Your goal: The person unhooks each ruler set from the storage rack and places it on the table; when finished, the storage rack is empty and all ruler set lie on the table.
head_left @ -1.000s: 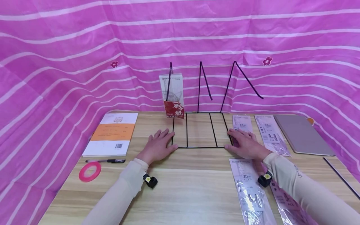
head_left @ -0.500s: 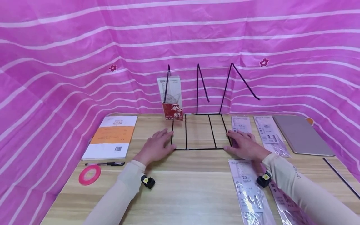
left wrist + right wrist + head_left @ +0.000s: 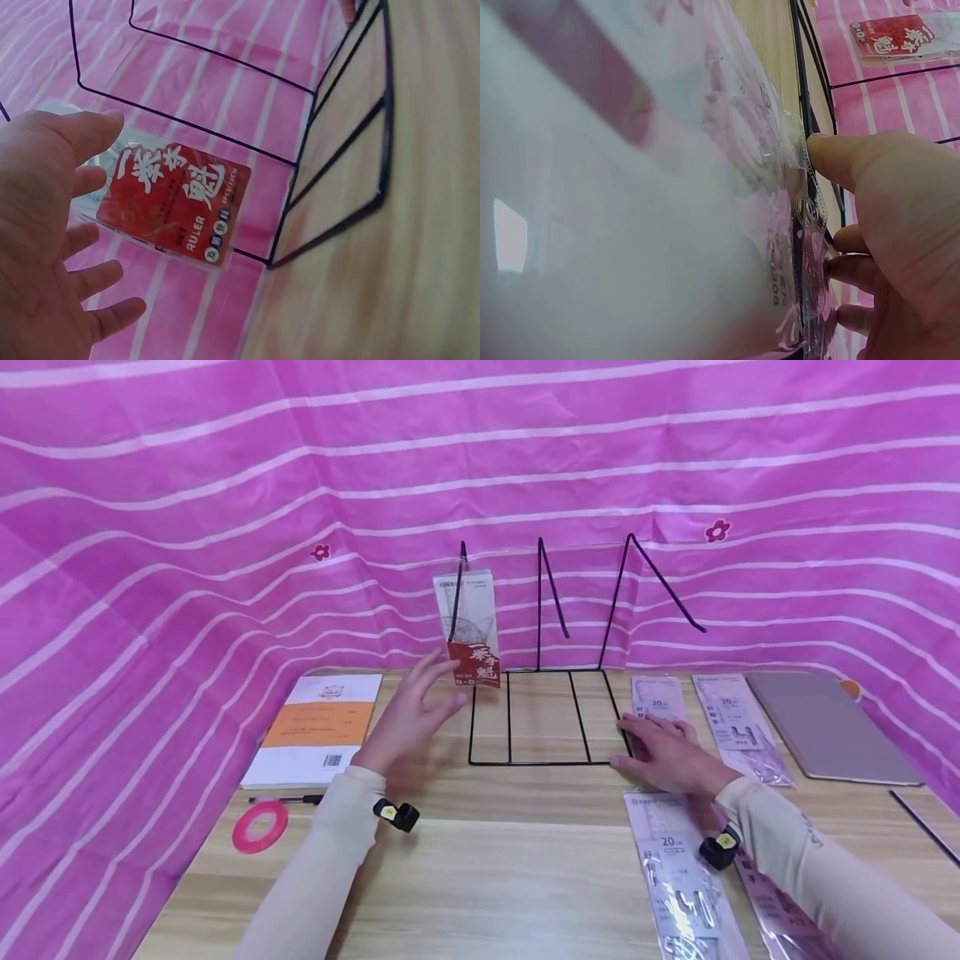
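The left hand [image 3: 408,720] is spread beside the ruler-set packet [image 3: 477,628], which hangs from the leftmost hook [image 3: 457,597] of the wire rack [image 3: 540,764]; contact is unclear. The right hand [image 3: 671,753] lies relaxed at the rack's right edge. The packet looks light, flexible and slick, best pinched by its lower side edges; the rack seems stiff.

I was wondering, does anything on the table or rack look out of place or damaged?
Only slightly: the hanging ruler packet on the black wire rack looks a little tilted, its sides slanting, though the camera angle may exaggerate that. Nothing appears spilled or broken.
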A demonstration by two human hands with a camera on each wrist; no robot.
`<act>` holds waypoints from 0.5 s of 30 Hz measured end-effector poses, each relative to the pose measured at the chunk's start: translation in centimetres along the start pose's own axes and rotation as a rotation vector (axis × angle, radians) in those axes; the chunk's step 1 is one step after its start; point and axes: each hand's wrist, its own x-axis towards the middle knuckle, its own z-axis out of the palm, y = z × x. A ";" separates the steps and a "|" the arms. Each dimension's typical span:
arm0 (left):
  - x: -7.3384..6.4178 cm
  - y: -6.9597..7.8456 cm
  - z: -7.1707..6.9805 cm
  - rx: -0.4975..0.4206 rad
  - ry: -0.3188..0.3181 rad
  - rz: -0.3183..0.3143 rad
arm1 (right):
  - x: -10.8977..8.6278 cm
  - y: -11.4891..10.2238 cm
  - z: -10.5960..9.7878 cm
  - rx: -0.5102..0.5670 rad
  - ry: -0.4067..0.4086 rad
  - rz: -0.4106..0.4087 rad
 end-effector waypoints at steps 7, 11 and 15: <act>1.6 -0.2 0.3 -0.092 0.046 -0.007 | 0.1 0.0 0.5 -0.014 0.010 -0.016; 2.4 -0.3 0.2 -0.165 0.089 -0.003 | 0.2 -0.2 0.4 -0.015 0.017 -0.022; 3.2 -0.3 0.2 -0.225 0.091 -0.009 | 0.2 0.0 0.3 -0.021 0.009 -0.005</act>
